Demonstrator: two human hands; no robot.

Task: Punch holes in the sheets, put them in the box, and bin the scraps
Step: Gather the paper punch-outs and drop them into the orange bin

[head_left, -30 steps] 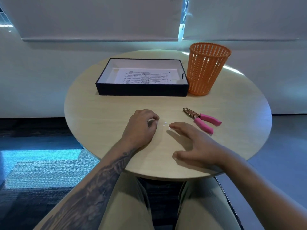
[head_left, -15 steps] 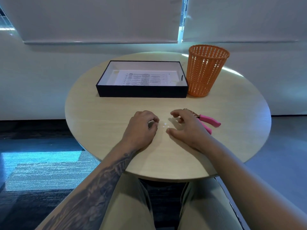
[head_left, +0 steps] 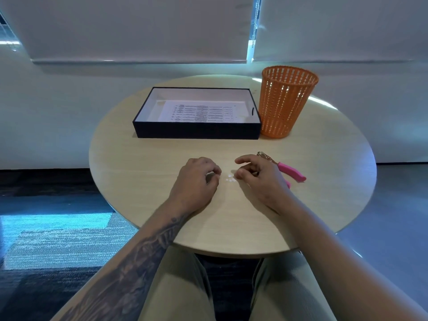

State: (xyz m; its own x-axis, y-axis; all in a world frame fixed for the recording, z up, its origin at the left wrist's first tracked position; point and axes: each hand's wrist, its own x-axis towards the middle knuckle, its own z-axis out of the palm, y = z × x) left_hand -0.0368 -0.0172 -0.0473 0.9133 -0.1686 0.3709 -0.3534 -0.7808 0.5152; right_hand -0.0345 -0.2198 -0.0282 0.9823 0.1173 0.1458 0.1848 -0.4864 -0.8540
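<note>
A round worktop (head_left: 143, 172) carries the box (head_left: 196, 130) holding punched sheets (head_left: 199, 111), the orange bin (head_left: 286, 103) beside it; the right hand (head_left: 259, 179), flat a second ago, now curls, grip apart, toward scraps (head_left: 230, 178); left hand (head_left: 196, 181) loosely closed, contents unclear; open room all round

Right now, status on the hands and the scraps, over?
Left hand curled, white bits at its fingertips. Right hand half-curled beside loose scraps on table. Sheets in box. Path to bin clear.
</note>
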